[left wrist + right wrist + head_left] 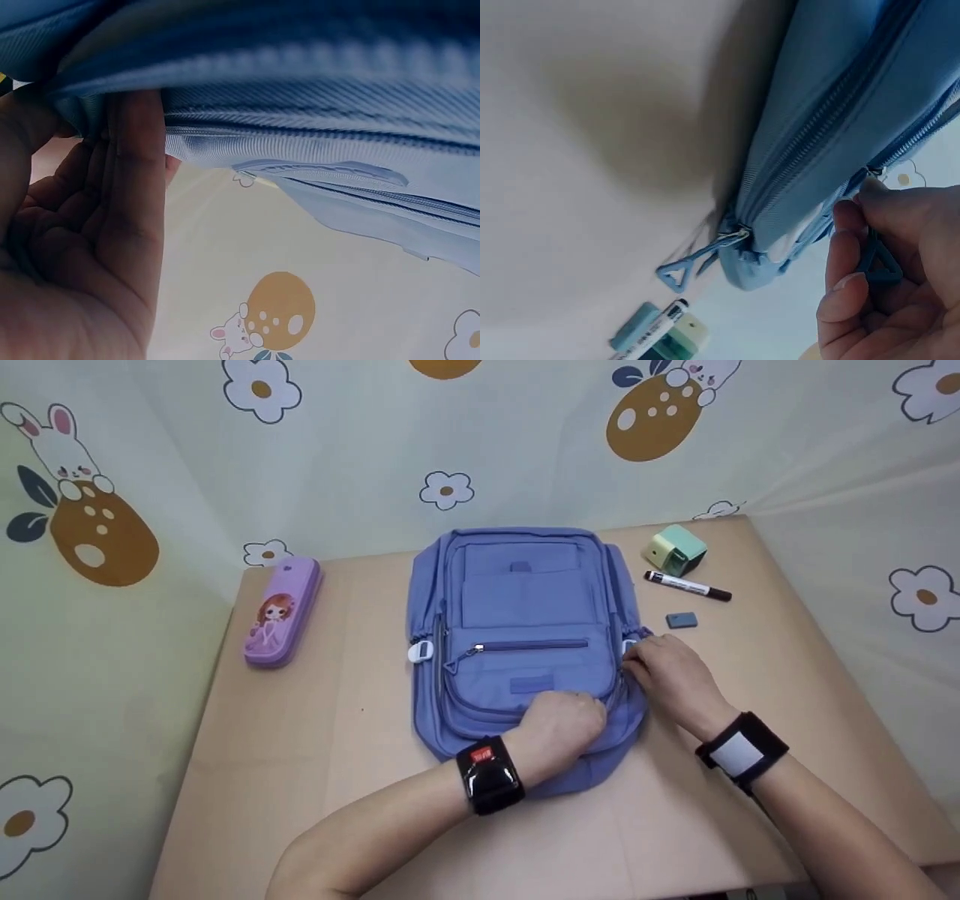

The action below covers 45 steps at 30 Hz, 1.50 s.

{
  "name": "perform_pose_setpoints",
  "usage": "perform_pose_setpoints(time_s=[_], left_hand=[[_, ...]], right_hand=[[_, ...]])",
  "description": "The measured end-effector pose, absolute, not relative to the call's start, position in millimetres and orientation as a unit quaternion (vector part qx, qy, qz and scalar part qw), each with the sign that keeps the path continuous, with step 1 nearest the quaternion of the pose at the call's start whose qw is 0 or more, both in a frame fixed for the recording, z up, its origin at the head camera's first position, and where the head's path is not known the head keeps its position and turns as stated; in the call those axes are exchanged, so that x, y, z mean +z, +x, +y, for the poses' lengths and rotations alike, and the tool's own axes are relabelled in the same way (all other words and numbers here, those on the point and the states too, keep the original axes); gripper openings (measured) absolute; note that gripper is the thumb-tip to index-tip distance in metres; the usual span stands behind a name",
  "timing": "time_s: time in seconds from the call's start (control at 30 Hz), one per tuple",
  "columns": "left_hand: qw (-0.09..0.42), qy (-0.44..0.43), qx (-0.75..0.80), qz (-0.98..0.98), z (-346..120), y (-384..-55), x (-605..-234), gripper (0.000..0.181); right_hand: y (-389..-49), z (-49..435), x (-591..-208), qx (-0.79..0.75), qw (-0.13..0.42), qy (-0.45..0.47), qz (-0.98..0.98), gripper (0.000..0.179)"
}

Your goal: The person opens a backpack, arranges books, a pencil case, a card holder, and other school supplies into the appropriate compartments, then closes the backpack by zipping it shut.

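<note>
A blue backpack [529,600] lies on the table with its front pockets facing up. My left hand [564,727] is at the lower right of the front pocket; in the left wrist view its thumb and fingers pinch the backpack's fabric [90,112] near a zipper. At the bag's right side, my right hand [679,682] pinches a zipper pull [881,266], whose triangular end shows between the fingers in the right wrist view. Another zipper pull [676,274] hangs loose by the bag's edge. On the front pocket, a short zipper [532,645] runs across.
A purple pencil case [281,613] lies at the table's left. To the right of the backpack are a green and yellow pencil sharpener [675,550], a black-and-white marker [688,586] and a small blue-grey eraser [682,620]. A patterned cloth [360,472] hangs behind the table.
</note>
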<state>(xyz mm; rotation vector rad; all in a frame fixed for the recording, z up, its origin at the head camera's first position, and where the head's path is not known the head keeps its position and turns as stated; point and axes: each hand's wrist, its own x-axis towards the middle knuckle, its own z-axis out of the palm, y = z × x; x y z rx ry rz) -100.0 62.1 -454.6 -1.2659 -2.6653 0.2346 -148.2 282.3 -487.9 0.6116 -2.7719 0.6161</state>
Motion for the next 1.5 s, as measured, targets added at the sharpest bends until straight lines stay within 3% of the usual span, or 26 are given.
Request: perform_pose_setpoints(time_s=[0.2, 0.6, 0.77, 1.23, 1.5], left_hand=[[0.118, -0.429, 0.067, -0.893, 60, -100, -456, 0.008], [0.101, -0.436, 0.056, -0.892, 58, -102, -455, 0.009], [0.082, -0.432, 0.055, -0.896, 58, -102, -455, 0.01], [0.086, -0.44, 0.051, -0.892, 59, -101, -459, 0.014], [0.059, -0.438, 0.057, -0.895, 59, -102, -460, 0.014]], right_hand=[[-150, 284, -484, 0.185, 0.122, 0.234, -0.947, 0.005], [-131, 286, -481, 0.169, 0.173, 0.252, -0.937, 0.009], [-149, 287, -486, 0.138, 0.195, 0.247, -0.939, 0.008], [-213, 286, -487, 0.15, 0.168, 0.171, -0.959, 0.008], [-226, 285, -496, 0.192, 0.154, 0.148, -0.958, 0.009]])
